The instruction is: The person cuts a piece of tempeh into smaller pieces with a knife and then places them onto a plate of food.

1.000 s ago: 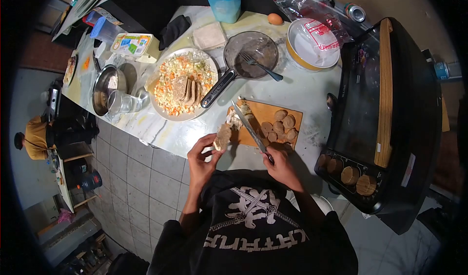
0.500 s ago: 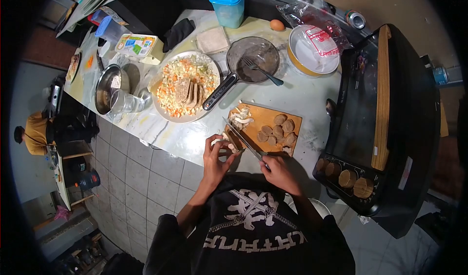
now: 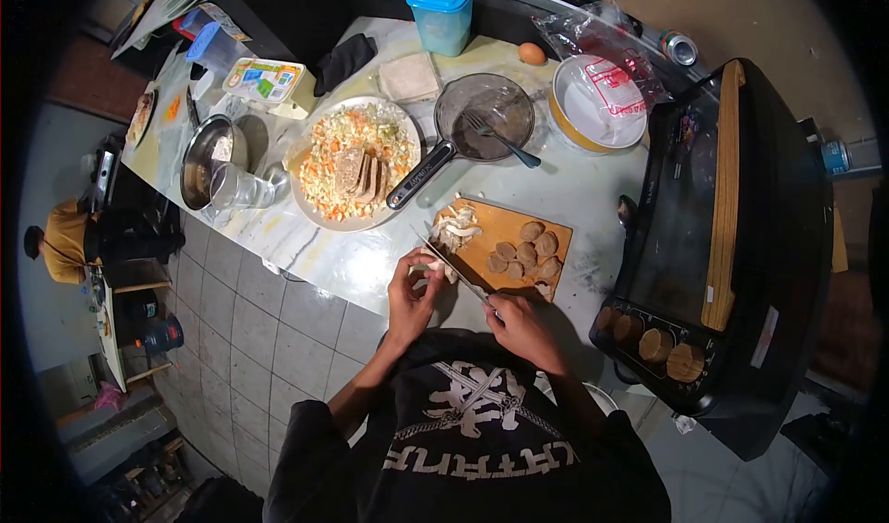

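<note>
My right hand (image 3: 520,327) grips the handle of a knife (image 3: 456,269), its blade slanting up and left across the wooden cutting board (image 3: 502,219). At the board's left edge, the curled fingers of my left hand (image 3: 409,301) hold a pale piece of meat (image 3: 438,263), right beside the blade. Behind the blade lies a small heap of whitish shredded strips (image 3: 457,227). Several brown meatball halves (image 3: 528,251) rest on the right side of the board.
Behind the board stand a plate of chopped vegetables (image 3: 319,194) with brown slices on top, a frying pan (image 3: 483,106) holding a fork (image 3: 500,139), and a bowl (image 3: 569,125). A black oven (image 3: 690,236) borders the right. A person (image 3: 67,240) stands far left.
The knife and my right hand have shifted slightly left, the blade now against the pale piece. My left fingers have drawn closer together around it.
</note>
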The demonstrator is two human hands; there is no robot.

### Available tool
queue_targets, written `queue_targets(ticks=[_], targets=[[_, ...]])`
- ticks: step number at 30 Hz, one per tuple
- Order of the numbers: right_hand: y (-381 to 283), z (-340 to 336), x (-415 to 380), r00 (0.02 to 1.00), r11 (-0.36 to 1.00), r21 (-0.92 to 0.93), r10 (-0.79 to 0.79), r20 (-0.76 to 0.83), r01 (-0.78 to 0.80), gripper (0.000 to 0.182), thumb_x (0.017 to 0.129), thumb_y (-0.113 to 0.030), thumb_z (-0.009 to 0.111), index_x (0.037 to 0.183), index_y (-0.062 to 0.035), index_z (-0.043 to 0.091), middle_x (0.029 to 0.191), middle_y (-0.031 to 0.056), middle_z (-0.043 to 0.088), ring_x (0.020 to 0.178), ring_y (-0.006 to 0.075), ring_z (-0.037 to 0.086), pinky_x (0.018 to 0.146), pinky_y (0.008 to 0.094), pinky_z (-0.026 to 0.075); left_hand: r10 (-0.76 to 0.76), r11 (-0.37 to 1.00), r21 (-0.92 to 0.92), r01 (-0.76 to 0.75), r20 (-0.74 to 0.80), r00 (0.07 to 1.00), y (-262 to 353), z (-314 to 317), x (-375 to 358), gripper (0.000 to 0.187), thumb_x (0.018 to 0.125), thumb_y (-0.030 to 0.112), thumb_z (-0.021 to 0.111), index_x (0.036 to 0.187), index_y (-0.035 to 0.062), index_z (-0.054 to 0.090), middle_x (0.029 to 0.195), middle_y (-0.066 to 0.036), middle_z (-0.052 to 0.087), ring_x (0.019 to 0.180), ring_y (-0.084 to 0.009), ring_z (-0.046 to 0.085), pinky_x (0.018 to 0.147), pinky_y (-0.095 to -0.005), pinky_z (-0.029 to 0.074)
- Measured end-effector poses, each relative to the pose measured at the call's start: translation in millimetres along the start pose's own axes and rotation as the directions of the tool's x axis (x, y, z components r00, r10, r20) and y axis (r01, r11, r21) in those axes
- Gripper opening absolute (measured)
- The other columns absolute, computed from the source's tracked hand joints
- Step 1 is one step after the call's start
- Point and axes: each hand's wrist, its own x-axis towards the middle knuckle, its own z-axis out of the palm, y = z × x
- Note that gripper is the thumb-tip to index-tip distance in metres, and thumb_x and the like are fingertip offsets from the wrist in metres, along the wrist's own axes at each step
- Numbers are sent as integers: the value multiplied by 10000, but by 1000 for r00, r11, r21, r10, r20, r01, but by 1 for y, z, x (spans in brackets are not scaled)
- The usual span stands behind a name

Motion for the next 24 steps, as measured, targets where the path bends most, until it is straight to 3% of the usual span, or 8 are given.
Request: queue_targets(ticks=[4,11,15,18,20,24], targets=[[-2,-3,-2,1000,1000,-25,-2,-5,2,121,864,-118,545,911,-7,550,846,214,606,835,435,566,730,492,443,-93,989,-113,90,-19,995,5,3,1,393,841,-27,646,1163,14,425,1190,-99,453,862,-105,570,703,-219,508],[-7,-3,-1,999,1000,8,-24,-48,25,132,872,-121,530,882,11,530,811,242,592,815,443,568,712,511,440,-82,995,-60,76,-99,992,7,8,1,498,838,-23,650,1258,-32,382,1163,-126,470,875,-113,526,784,-251,492],[-3,-2,2,999,1000,-5,-24,-26,24,128,868,-112,534,879,14,526,809,246,588,827,443,567,713,509,440,-106,991,-85,103,-39,994,4,4,2,550,818,-49,666,1281,-54,369,1193,-112,461,857,-106,558,743,-241,520],[-2,-1,2,999,1000,5,-30,-17,30,116,860,-102,539,879,12,523,811,243,587,836,445,567,715,508,441,-219,960,-181,215,-4,976,2,4,0,536,816,-50,671,1273,-58,392,1174,-102,485,853,-108,564,753,-244,523],[-2,1,1,999,999,4,-39,-36,39,109,854,-95,544,882,9,526,815,235,591,836,444,568,714,507,442,-161,973,-178,149,-52,986,-2,5,-1,547,802,-45,689,1274,-37,414,1084,-87,542,835,-107,568,736,-241,522],[-2,4,-1,999,999,28,-32,-41,34,113,848,-99,551,889,4,531,822,220,597,834,439,568,719,506,443,-159,984,-82,156,-31,987,2,2,-1,551,787,-37,707,1268,-20,437,979,-62,578,824,-102,571,715,-238,515]])
